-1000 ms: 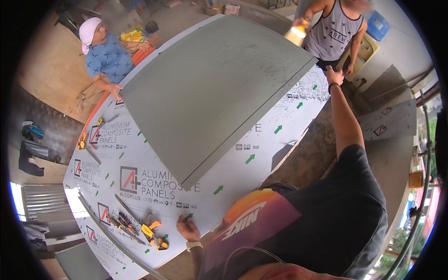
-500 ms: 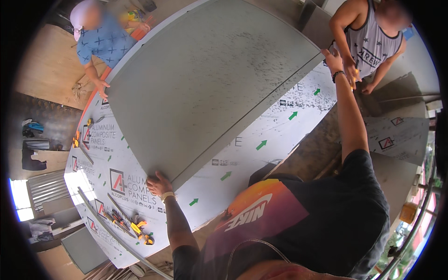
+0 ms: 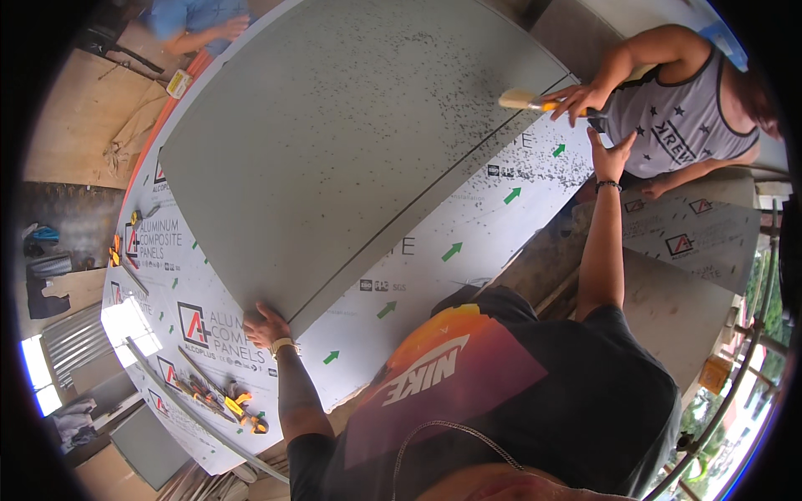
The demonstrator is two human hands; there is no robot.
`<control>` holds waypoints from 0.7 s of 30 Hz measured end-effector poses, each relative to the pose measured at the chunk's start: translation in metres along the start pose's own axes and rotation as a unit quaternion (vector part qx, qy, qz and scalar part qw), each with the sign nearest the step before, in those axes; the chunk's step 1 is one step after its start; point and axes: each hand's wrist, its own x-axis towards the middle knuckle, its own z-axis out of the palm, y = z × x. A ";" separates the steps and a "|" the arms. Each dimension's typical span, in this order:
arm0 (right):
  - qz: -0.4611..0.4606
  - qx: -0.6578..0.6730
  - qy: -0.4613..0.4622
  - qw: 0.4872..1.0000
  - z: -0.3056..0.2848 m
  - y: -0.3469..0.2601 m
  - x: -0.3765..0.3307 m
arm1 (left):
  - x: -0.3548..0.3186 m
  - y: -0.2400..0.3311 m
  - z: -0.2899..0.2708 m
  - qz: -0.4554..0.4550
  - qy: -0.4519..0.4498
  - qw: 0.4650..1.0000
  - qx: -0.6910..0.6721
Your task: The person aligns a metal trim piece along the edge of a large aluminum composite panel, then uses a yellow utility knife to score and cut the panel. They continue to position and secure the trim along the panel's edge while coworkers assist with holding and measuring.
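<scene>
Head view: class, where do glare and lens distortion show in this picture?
In the head view, glare whitens the left part of the printed white sheet, while the grey panel shows no such patch; in the head view, too, the sheet's far-left edge bows, and black surrounds the rounded image.

The top edge of my view is cutting off the far end of the panel and the head of the worker in blue. My left hand is covering the panel's near corner, so I am not seeing beneath it. Whether my right hand is touching the sheet, I am not managing to tell. Another worker's hand is hiding part of the brush. The tools are overlapping and looking too small for telling apart.
</scene>
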 end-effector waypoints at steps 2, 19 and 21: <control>0.086 0.170 -0.088 0.978 0.007 0.007 -0.002 | 0.001 0.000 0.000 0.002 0.003 1.000 0.004; 0.082 0.164 0.099 0.978 -0.049 0.058 -0.020 | 0.001 0.001 0.005 -0.017 0.009 1.000 0.018; -0.045 -0.067 0.158 0.984 -0.078 0.016 -0.060 | 0.001 -0.001 0.008 -0.014 0.018 1.000 0.017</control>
